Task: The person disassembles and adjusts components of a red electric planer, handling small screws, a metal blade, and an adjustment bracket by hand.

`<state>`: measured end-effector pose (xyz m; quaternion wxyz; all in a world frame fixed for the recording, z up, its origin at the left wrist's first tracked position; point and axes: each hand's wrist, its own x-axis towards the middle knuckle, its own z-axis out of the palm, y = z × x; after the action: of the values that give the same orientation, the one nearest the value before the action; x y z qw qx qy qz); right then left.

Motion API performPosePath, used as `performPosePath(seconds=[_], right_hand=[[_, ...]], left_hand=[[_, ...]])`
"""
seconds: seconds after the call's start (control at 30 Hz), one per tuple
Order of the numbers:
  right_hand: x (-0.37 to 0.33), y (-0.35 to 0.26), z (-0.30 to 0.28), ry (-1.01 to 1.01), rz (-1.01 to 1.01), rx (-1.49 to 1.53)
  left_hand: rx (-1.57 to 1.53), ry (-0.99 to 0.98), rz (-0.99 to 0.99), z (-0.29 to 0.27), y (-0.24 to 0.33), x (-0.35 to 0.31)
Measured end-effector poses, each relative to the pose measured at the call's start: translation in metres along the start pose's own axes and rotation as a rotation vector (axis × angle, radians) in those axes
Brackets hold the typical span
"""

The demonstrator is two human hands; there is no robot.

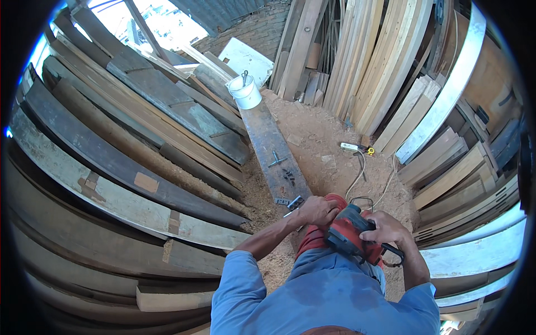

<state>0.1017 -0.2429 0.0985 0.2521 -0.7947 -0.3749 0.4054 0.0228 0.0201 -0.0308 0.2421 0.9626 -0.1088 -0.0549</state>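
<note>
A red-and-black power tool point(346, 237) is held over the lap, its dark rear handle gripped by the right hand point(388, 228). The fingers of the left hand point(319, 211) are curled beside the tool's front end; whether anything is clasped in them cannot be told. On the narrow bench point(258, 129) ahead, a T-handled wrench point(276, 160) and small dark pieces point(288, 177) are laid out, with a white bucket point(245, 96) placed at the far end. A white power strip point(350, 147) is seen on the sawdust-strewn ground point(312, 131).
</note>
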Motion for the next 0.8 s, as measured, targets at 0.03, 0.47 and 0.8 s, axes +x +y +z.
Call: performPosePath(seconds=[0.03, 0.47, 0.8], right_hand=[[-0.002, 0.003, -0.003, -0.040, 0.005, 0.060], [0.004, -0.010, -0.006, 0.089, -0.157, -0.199], [0.069, -0.030, 0.086, 0.145, -0.095, -0.610]], left_hand=[[-0.001, -0.007, 0.027, -0.003, 0.003, -0.003], [-0.025, 0.131, 0.089, -0.022, -0.008, -0.009], [-0.399, 0.452, -0.122, 0.045, -0.085, -0.002]])
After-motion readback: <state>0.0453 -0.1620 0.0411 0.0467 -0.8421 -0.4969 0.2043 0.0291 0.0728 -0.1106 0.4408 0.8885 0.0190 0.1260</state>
